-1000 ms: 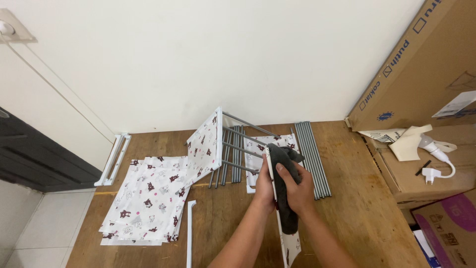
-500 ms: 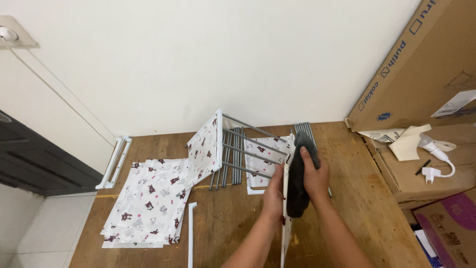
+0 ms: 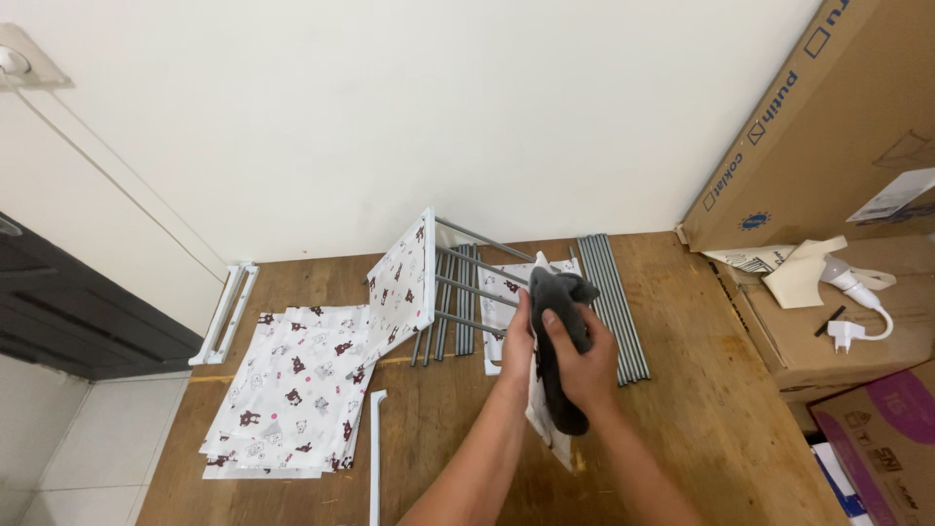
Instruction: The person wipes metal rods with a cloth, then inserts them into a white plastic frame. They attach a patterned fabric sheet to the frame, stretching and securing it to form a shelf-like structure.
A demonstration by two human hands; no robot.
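Note:
My right hand (image 3: 582,362) grips a dark grey cloth (image 3: 555,321) and presses it against a white patterned panel (image 3: 542,409) held upright over the wooden table (image 3: 701,409). On the panel's left side, my left hand (image 3: 517,339) holds its edge. Just behind my hands stands a partly built rack: a patterned panel (image 3: 404,278) on edge with grey metal rods (image 3: 477,268) sticking out of it to the right.
A stack of patterned panels (image 3: 292,390) lies at the left, with a white bar (image 3: 375,453) beside it and a white frame piece (image 3: 226,312) at the table's left edge. Loose grey rods (image 3: 612,292) lie at the right. Cardboard boxes (image 3: 828,127) and a white plug adapter (image 3: 857,312) stand on the right.
My hands have moved with the cloth and panel, first up and right, then back left and down. The cloth has slid along the panel.

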